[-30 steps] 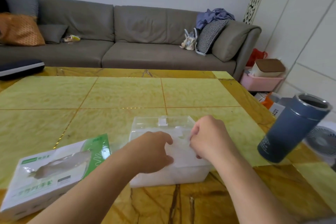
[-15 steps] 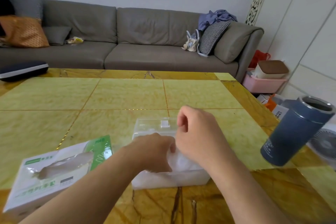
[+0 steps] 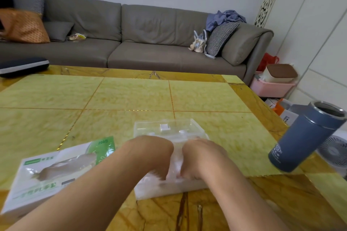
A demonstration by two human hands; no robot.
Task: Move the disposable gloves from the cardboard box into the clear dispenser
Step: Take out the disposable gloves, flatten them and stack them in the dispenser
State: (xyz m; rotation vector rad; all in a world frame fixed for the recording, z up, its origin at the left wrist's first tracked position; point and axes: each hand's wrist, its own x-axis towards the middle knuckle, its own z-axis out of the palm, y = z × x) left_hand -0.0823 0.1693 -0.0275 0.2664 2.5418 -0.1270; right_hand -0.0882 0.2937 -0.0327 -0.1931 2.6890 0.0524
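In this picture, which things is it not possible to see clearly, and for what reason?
- Fingers of the left hand and right hand, head view: pushed down into the clear dispenser, hidden by the hands themselves.
- Gloves in the dispenser: motion blur, no count possible.
- Cardboard box: its near end is covered by the left forearm.
- Print on the blue tumbler: too small.

Both hands crowd the top of the clear dispenser (image 3: 169,131), blocking its opening. The cardboard glove box (image 3: 56,170) lies just beside it on the left. A blue tumbler (image 3: 304,137) stands well apart on the right. The far half of the table (image 3: 131,95) is bare.
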